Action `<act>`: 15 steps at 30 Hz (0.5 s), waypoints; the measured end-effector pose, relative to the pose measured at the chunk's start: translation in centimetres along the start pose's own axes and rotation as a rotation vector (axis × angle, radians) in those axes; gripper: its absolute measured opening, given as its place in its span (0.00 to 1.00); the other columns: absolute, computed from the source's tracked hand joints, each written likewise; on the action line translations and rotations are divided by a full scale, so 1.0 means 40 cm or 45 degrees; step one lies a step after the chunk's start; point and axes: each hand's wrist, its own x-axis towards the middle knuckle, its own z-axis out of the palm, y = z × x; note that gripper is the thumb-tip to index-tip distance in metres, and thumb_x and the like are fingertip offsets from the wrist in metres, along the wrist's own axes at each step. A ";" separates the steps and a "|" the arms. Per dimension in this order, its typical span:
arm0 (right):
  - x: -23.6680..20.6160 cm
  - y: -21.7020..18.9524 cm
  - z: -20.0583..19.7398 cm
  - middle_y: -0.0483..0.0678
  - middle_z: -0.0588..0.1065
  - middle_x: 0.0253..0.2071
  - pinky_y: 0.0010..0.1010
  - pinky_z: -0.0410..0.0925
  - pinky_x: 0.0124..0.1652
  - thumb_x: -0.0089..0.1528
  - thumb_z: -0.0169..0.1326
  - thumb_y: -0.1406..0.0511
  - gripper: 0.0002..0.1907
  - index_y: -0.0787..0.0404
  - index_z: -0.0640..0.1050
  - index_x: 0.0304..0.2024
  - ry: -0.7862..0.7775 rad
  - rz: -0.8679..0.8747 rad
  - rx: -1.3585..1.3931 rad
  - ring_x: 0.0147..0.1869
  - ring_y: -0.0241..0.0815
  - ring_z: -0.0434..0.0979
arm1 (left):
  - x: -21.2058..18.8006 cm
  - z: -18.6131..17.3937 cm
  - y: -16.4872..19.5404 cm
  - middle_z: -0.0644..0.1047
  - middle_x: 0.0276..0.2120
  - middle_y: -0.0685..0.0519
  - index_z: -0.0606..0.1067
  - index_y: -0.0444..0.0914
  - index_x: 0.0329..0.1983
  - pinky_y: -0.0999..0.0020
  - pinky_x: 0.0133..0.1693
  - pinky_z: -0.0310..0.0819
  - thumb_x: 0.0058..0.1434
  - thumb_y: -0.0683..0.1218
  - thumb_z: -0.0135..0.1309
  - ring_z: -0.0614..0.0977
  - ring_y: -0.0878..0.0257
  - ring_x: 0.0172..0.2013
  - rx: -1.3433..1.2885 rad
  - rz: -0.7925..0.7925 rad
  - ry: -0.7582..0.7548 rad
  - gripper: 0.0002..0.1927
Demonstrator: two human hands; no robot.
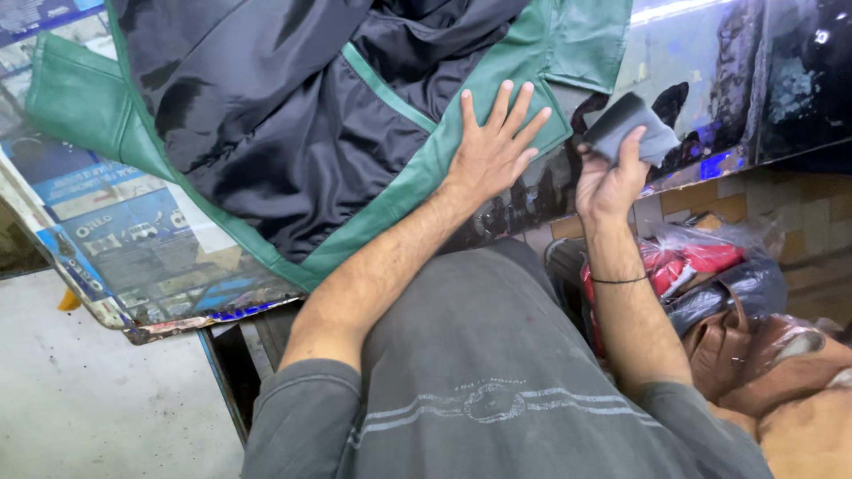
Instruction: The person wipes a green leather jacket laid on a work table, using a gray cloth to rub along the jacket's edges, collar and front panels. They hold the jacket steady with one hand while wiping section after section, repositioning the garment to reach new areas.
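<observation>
The left hand [491, 149] lay flat, fingers spread, on the green leather jacket [404, 182] on the bench [133, 239]. The right hand [611, 177] gripped a folded grey cloth [628, 124].

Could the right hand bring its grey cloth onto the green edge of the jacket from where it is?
Probably yes. The right hand holds the grey cloth just beside the green jacket edge, nothing between them; the left hand lies flat on that edge.
</observation>
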 end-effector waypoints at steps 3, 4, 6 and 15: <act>-0.032 -0.024 0.023 0.47 0.76 0.56 0.36 0.70 0.57 0.71 0.60 0.64 0.17 0.59 0.72 0.60 -0.146 -0.183 -0.398 0.59 0.42 0.77 | 0.000 -0.004 0.011 0.53 0.76 0.46 0.61 0.51 0.76 0.22 0.67 0.41 0.69 0.61 0.51 0.51 0.46 0.75 -0.025 -0.030 0.102 0.34; -0.040 -0.034 0.036 0.47 0.75 0.59 0.35 0.69 0.64 0.71 0.63 0.67 0.18 0.60 0.72 0.61 -0.210 -0.261 -0.549 0.62 0.41 0.75 | -0.009 -0.009 0.006 0.52 0.76 0.46 0.61 0.51 0.76 0.24 0.68 0.41 0.69 0.62 0.51 0.51 0.47 0.75 -0.029 -0.018 0.134 0.34; -0.052 -0.055 0.066 0.50 0.76 0.53 0.38 0.70 0.57 0.68 0.64 0.68 0.18 0.61 0.76 0.59 -0.385 -0.443 -1.222 0.57 0.45 0.77 | -0.038 -0.026 -0.015 0.52 0.77 0.46 0.60 0.48 0.77 0.31 0.71 0.42 0.69 0.63 0.53 0.50 0.47 0.77 -0.060 -0.056 0.114 0.36; -0.034 -0.035 0.138 0.55 0.72 0.44 0.44 0.70 0.45 0.54 0.60 0.74 0.26 0.60 0.78 0.57 -0.602 -0.839 -2.050 0.48 0.57 0.75 | -0.130 -0.102 -0.063 0.52 0.76 0.44 0.58 0.37 0.76 0.36 0.71 0.42 0.59 0.71 0.57 0.49 0.45 0.76 -0.165 -0.298 0.035 0.52</act>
